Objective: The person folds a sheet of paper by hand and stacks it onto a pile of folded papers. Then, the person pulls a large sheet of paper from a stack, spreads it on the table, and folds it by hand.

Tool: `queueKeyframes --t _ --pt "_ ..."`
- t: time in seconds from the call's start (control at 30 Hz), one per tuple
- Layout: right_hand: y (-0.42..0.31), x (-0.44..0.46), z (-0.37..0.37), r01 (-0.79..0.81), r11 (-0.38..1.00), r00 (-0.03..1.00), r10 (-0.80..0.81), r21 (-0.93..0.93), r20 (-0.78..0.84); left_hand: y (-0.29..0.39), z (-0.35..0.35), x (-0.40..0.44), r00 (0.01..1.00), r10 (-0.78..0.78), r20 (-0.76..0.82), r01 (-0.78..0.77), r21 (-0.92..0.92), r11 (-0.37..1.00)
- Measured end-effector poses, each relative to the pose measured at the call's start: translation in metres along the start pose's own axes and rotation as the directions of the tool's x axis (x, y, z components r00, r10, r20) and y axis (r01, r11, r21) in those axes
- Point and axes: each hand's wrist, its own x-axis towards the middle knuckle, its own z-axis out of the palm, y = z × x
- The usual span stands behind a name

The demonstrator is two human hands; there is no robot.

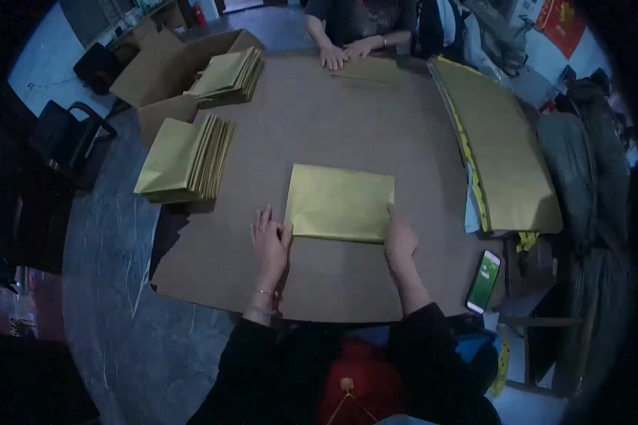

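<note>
A flat yellow-gold paper piece, like an envelope (342, 202), lies on the brown cardboard-covered table (319, 283) in front of me. At its lower left corner is my left hand (270, 241), thumb and index finger at the edge and the other fingers spread. My right hand (400, 239) touches the right edge with its index finger extended along it; the other fingers are curled. To the left stands a stack of similar yellow pieces (184, 159), with another stack (228, 76) behind it.
A tall yellow-brown sheet pile (500, 142) lies at the right, with a phone (483, 282) near the table's front right edge. An open cardboard box (170, 67) stands back left. Across the table, a co-worker's hands (347, 53) rest by another flat piece (372, 71).
</note>
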Motion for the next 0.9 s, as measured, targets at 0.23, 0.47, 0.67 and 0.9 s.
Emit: queueKeyframes --t 0.23,0.47,0.67,0.9 --pt "0.0 0.006 0.005 0.114 0.993 0.986 -0.118 -0.041 -0.115 0.002 -0.003 0.002 1.0 0.029 -0.01 -0.029 -0.005 1.0" --pt "0.006 0.004 0.01 0.058 0.995 0.996 -0.063 -0.079 -0.061 0.005 -0.003 0.003 1.0 0.018 -0.001 -0.018 0.018 1.0" --pt "0.004 0.004 0.011 0.02 0.993 0.998 -0.027 -0.115 -0.054 -0.002 0.003 0.004 0.999 0.037 -0.016 -0.035 0.081 0.996" --pt "0.004 -0.002 0.007 0.083 0.992 0.995 -0.087 -0.095 -0.04 0.007 -0.002 0.005 1.0 0.005 0.013 -0.006 0.113 0.994"
